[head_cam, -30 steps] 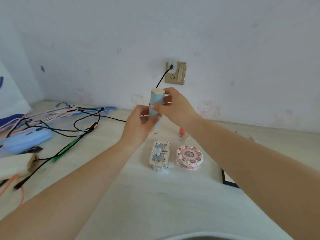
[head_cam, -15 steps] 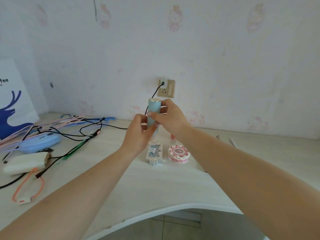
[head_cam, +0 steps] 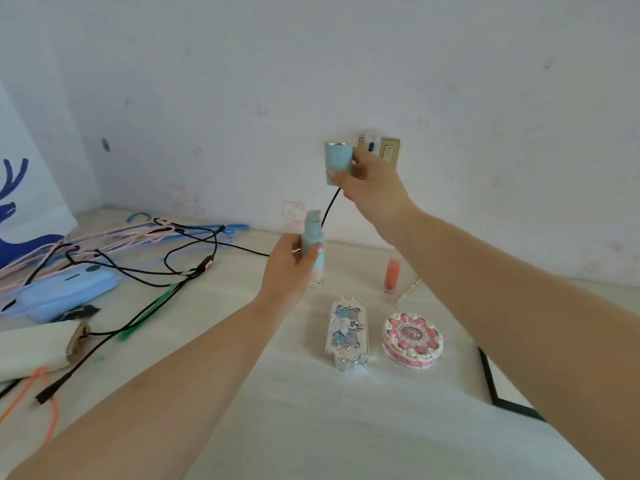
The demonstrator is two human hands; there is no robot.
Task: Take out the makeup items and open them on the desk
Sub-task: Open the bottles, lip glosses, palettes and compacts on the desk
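Pale wood-grain worktop [head_cam: 311,427]; lying on it: ornate silver palette [head_cam: 347,333], round pink compact [head_cam: 412,340], upright coral tube [head_cam: 392,272], blue case [head_cam: 65,292], black cables [head_cam: 145,268], white pouch [head_cam: 34,349].

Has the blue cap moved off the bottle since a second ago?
Yes. The cap, in the right hand, has lifted toward the wall socket, clear of the bottle.

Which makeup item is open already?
The light-blue pump bottle in the left hand; right hand holds its cap. Both compacts stay closed.
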